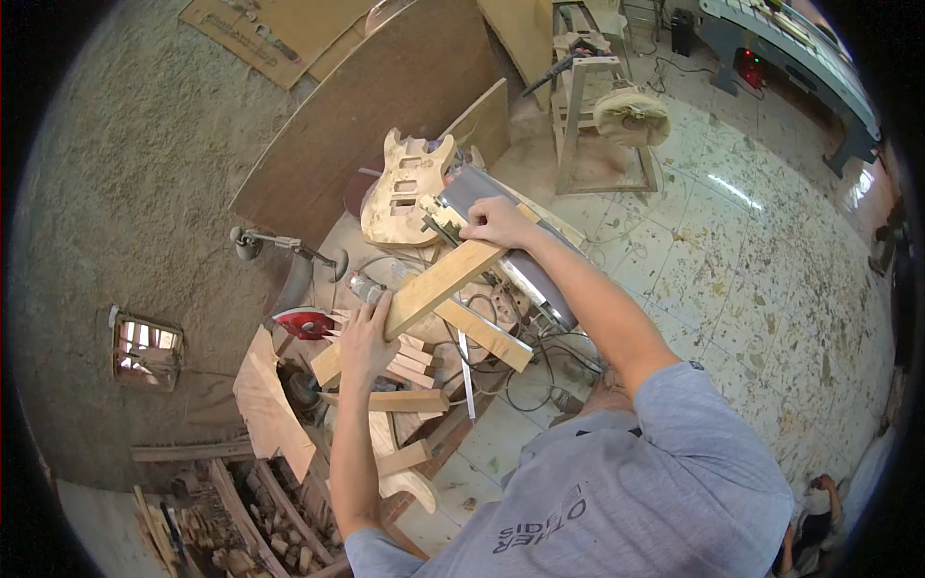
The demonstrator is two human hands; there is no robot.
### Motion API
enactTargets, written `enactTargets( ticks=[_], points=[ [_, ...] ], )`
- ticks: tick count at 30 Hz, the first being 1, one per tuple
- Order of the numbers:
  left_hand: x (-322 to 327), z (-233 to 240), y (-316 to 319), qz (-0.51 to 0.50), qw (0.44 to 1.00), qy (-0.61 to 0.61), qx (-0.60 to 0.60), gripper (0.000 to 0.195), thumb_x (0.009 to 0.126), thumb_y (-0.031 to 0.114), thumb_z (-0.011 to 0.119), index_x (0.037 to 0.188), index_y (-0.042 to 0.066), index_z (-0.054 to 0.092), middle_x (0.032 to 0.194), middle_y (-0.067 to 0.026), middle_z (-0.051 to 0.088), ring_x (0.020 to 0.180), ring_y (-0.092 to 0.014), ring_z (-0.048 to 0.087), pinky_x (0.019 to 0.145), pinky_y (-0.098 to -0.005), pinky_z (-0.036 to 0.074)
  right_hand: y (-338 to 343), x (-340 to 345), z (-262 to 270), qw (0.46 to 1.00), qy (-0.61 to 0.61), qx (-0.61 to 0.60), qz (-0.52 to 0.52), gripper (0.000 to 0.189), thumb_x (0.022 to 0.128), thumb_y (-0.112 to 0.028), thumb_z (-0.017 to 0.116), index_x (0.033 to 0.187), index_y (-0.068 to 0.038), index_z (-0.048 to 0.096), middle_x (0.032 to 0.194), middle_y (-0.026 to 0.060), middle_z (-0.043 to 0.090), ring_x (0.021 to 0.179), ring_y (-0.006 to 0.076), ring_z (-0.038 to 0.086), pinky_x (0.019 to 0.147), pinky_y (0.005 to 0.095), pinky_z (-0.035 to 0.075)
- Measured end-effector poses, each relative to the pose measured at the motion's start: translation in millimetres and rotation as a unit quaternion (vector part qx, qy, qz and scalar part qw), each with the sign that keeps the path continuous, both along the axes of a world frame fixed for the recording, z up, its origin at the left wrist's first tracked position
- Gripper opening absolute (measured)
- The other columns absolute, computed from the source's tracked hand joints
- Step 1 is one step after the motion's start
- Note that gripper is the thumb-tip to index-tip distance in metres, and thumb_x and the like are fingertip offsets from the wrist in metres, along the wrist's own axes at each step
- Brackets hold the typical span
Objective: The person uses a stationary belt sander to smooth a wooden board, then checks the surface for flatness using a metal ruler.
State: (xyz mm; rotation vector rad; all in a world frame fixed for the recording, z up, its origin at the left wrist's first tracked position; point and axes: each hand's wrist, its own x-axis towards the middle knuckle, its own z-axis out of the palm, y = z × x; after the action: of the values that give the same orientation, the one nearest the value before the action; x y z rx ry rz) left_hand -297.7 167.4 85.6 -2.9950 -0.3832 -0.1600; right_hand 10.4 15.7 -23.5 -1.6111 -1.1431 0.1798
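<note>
A long wooden board (441, 283) lies at a slant between my hands, its far end over the grey abrasive belt of a belt sander (473, 189). My left hand (367, 336) grips the near-left end of this board. Curled over its far end is my right hand (497, 222), close above the belt. An unfinished electric guitar body (405, 173) with cut-out cavities stands just beyond the board. Under the board a second wooden strip (491, 336) points toward me. Whether the board touches the belt cannot be made out.
Left of my left hand sits a red clothes iron (305, 323). Several wood blocks (412, 361) and tangled cables (535, 376) crowd the bench. A jointed lamp (289, 244) reaches in from the wall. At the back stands a wooden frame (571, 123) with a round buffing wheel (632, 119).
</note>
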Motion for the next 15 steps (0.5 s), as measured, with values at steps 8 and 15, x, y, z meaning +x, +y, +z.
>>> enactTargets(
  ticks=[8,15],
  points=[
    [-0.4,-3.0,1.0,-0.015,1.000,-0.021,0.008,0.082,0.064,0.012,0.071,0.143,0.011,0.051,0.106,-0.0139,0.061,0.103,-0.034,0.060,0.088,-0.0433,0.051,1.7,3.4,2.1,1.000,-0.001,-0.025,0.005,0.039,0.077,-0.033,0.081,0.068,-0.002,0.059,0.072,0.0111,0.060,0.068,0.0233,0.056,0.063,0.0365,0.043],
    [2.7,-2.0,-3.2,0.010,1.000,0.007,0.002,0.081,0.065,0.012,0.071,0.144,0.012,0.051,0.116,-0.0128,0.061,0.108,-0.033,0.060,0.091,-0.0436,0.050,-1.9,6.3,1.3,1.000,0.002,-0.009,0.008,0.038,0.076,-0.035,0.079,0.068,-0.002,0.061,0.074,0.0137,0.062,0.070,0.0285,0.059,0.065,0.0402,0.045]
  ],
)
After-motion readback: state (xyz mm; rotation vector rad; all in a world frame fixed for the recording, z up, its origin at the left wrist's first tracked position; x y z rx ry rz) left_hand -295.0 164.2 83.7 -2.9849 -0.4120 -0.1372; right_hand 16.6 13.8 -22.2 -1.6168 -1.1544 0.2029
